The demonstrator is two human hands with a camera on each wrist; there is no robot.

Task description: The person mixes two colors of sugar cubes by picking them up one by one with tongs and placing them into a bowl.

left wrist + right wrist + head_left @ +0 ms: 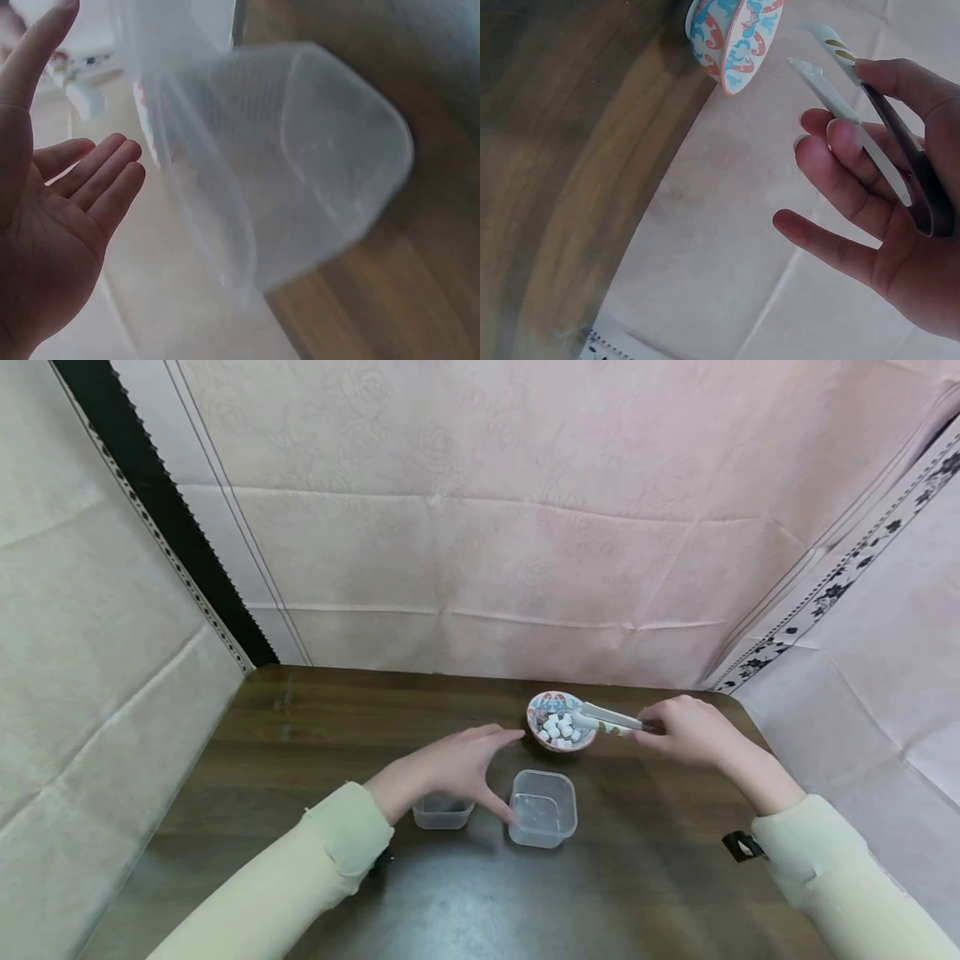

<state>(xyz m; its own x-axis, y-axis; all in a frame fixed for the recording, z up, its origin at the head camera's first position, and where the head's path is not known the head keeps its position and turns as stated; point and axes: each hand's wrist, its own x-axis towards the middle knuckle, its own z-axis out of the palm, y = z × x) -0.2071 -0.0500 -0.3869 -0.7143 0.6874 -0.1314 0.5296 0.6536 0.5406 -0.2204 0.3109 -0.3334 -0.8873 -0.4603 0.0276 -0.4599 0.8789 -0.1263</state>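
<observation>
Over the right side of a patterned bowl [552, 701], my right hand [688, 732] holds tongs [609, 717] with dark handles and pale ends. In the right wrist view the two tong tips stand apart, with thumb and fingers on the arms. White cubes [559, 727] lie in the bowl. My left hand [465, 763] has its fingers extended toward the bowl and holds nothing. Its thumb tip is right at the left rim of a clear square plastic container [543, 806]. Under that hand, partly hidden, sits a second clear container [442, 814].
A dark wooden table [330, 727] carries the bowl and containers. Pale cloth [465, 560] hangs along its back edge and both sides. A small black device [742, 846] sits at the right sleeve cuff.
</observation>
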